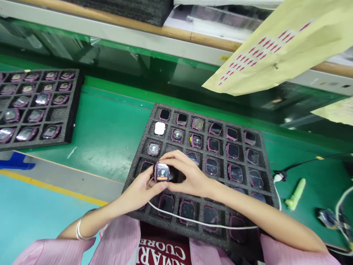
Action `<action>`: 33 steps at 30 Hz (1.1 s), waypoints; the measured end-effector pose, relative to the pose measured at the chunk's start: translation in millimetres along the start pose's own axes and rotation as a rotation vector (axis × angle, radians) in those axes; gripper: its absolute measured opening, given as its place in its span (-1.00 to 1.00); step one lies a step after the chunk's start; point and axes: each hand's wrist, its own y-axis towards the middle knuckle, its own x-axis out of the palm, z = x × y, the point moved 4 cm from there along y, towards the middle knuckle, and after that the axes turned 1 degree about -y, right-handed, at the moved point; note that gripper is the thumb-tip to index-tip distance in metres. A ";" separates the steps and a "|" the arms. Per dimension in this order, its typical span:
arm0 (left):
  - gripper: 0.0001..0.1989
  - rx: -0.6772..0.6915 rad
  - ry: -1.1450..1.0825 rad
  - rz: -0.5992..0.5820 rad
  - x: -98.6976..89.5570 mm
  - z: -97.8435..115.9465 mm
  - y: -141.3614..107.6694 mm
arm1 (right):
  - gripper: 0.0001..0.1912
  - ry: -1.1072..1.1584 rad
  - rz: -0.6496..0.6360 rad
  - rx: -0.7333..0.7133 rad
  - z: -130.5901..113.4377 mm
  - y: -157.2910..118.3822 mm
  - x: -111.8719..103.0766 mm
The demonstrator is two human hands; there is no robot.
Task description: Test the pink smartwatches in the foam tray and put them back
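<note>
Between my two hands is a smartwatch body [162,172] with a purple case, its screen lit with an orange bar at the bottom. My left hand [145,185] pinches its left and lower edge, along with a white cable [187,220] that runs off to the right. Fingers of my right hand [186,171] close on its top and lower right edges. Both hands are over a dark foam tray [171,149] with rows of purple watch bodies. A watch with a white screen [159,128] sits in its second row; several nearby show lit watch faces.
Another foam tray [62,115] of watches lies at the left on the green table [107,129]. To the right are a light-green marker-like stick [296,195] and a cable plug [279,176]. A yellow paper sheet [264,55] hangs from the shelf above.
</note>
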 end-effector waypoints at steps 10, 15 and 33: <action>-0.75 -0.052 -0.012 -0.049 2.8 4.7 -6.5 | -0.64 -0.455 -0.196 0.062 22.2 -1.2 -45.0; -0.78 -0.074 0.030 -0.177 19.5 18.7 2.7 | -0.66 -0.651 -0.373 0.167 22.1 -22.5 -65.8; -0.58 -0.116 0.048 -0.190 52.0 13.8 33.7 | -0.57 -0.420 -0.125 0.116 -5.2 -48.8 -29.5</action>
